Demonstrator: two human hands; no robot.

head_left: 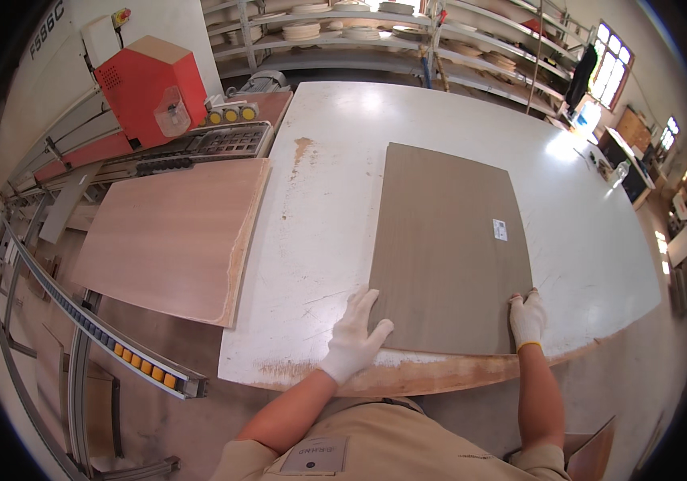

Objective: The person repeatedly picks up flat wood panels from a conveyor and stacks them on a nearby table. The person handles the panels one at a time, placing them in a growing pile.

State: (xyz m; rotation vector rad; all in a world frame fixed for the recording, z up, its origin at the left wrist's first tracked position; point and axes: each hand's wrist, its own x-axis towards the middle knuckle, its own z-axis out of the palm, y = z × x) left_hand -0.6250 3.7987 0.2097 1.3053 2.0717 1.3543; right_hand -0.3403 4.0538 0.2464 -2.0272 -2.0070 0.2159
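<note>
Both gloved hands, left hand [355,337] and right hand [527,319], lie flat and unclenched on the grey panel [448,248], which might skid across the slick white table [327,208]

Grey-brown fine-grained veneer sheet [448,248] with small white label [500,229]; white worn table [335,200]; white knit gloves; reddish plywood panel [171,236]; red-orange machine housing [151,88].
</note>
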